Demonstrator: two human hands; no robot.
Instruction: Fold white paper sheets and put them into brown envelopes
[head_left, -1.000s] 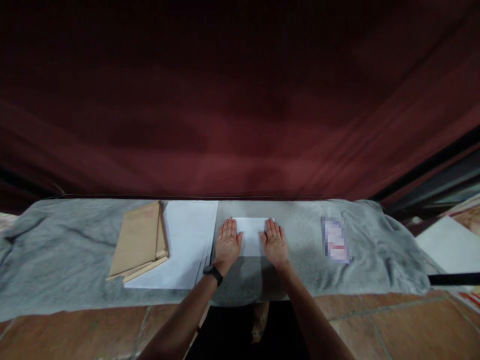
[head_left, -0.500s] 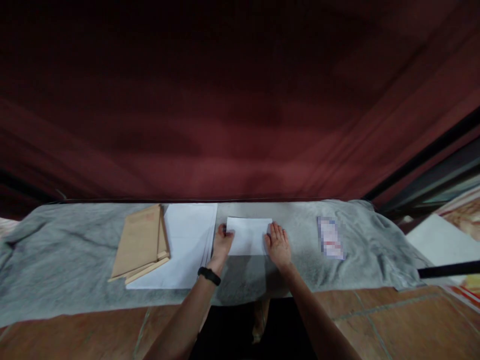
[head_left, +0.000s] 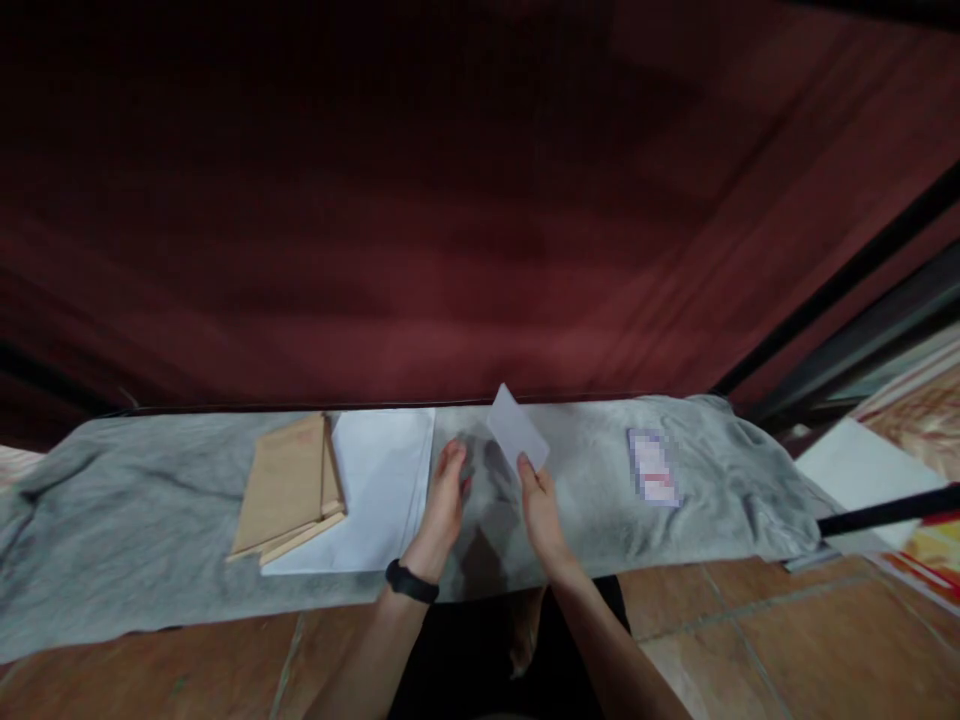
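Note:
My right hand [head_left: 541, 505] pinches a sheet of white paper [head_left: 517, 428] by its lower right corner, thumb on top. The paper is raised and tilted over the grey cloth [head_left: 592, 520], its upper corner pointing away from me. My left hand [head_left: 448, 490], with a black band on its wrist, hovers to the left of the paper with fingers loosely bent and apart, holding nothing. Nearest to it on the left lies a stack of larger white sheets [head_left: 382, 490]. Several brown envelopes [head_left: 283, 485] overlap the left part of that stack.
A blurred-out pale purple item [head_left: 652, 468] lies on the cloth at the right. Beyond it are another white sheet [head_left: 870, 475] and a black bar [head_left: 892, 512]. A dark red panel [head_left: 465, 300] rises behind the cloth; tiled floor [head_left: 225, 660] shows in front.
The white paper lay flat between both hands; now my right hand has lifted and turned it. My left hand has let go of its left edge.

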